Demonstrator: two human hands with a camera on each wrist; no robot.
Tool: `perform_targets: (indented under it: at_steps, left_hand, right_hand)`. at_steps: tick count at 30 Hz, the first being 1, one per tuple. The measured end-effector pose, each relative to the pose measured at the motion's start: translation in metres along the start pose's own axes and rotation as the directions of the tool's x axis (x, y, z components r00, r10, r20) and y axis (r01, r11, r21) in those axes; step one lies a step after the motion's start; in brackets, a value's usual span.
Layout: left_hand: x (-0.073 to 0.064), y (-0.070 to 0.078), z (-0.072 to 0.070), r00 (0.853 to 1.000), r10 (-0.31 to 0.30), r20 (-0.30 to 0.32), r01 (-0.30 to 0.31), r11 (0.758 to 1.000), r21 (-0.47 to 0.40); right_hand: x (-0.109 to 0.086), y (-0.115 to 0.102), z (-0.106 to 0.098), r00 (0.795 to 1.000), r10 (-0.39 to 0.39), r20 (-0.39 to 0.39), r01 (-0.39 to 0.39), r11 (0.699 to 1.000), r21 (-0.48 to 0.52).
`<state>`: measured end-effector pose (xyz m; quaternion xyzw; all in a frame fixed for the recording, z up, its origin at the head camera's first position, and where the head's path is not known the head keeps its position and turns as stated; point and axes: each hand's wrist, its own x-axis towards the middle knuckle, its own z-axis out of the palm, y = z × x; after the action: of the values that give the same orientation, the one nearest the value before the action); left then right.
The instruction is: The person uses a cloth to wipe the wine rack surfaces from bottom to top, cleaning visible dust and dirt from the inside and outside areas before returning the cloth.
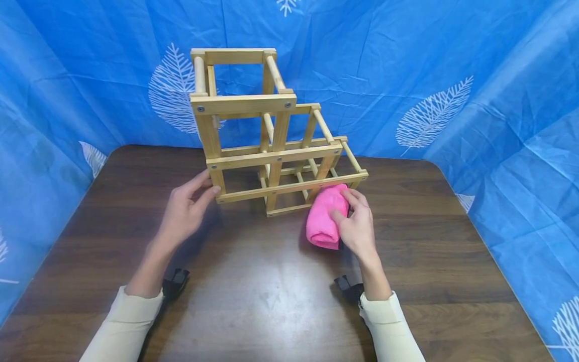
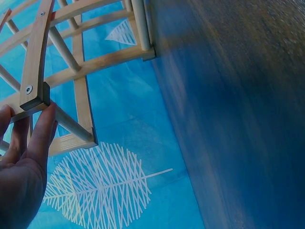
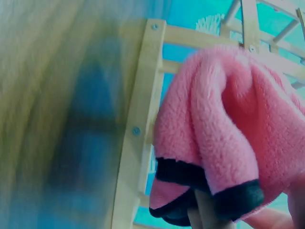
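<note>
A stepped wooden rack [image 1: 243,161] of slats and dowels stands near the back of the table. My left hand [image 1: 185,208] grips its lower left corner, with thumb and fingers on either side of the wood; the left wrist view shows the fingers at the end of a screwed slat [image 2: 33,71]. My right hand [image 1: 359,221] holds a bunched pink cloth [image 1: 323,216] against the front of the rack's lowest long rail, toward the right. Dark edging shows on the cloth [image 3: 214,109] in the right wrist view, where it hides most of that hand.
Underneath is a dark brown wooden table [image 1: 271,301]. A blue curtain [image 1: 357,65] with white leaf prints hangs around its back and sides. Black wrist devices [image 1: 176,281] sit by both cream sleeves.
</note>
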<state>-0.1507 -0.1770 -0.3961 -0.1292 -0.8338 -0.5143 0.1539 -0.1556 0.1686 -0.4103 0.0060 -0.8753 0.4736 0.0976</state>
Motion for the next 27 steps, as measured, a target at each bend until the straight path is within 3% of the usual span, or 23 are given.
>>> perform_targets:
  at_steps: [3,6,12,17,22,27]
  left_hand:
    - [-0.001,0.001,0.000,1.000,-0.002,0.000,0.002,1.000,-0.004]
    - [-0.001,0.000,0.000,1.000,-0.002,0.001,0.002,1.000,-0.002]
    - [0.000,0.000,0.000,1.000,-0.001,0.000,0.001,1.000,-0.001]
    - [0.000,0.001,-0.002,1.000,-0.011,0.005,0.011,1.000,0.003]
    - [-0.001,0.000,-0.002,1.000,-0.012,0.005,0.012,1.000,0.005]
    - [0.000,-0.002,0.000,1.000,0.006,0.004,-0.006,1.000,0.014]
  right_hand:
    - [0.001,0.001,0.006,1.000,-0.003,-0.024,0.005,0.997,0.082]
    - [0.001,0.002,0.011,1.000,-0.004,-0.017,0.006,0.995,0.099]
    - [0.001,0.004,0.016,0.999,-0.021,0.047,0.021,1.000,-0.007]
    - [0.002,0.005,0.014,0.998,-0.032,0.050,0.036,0.996,-0.079]
    - [0.003,0.003,0.002,0.996,-0.021,0.088,0.030,0.995,-0.096]
    - [0.004,0.001,-0.031,0.982,-0.005,0.190,0.031,0.990,-0.135]
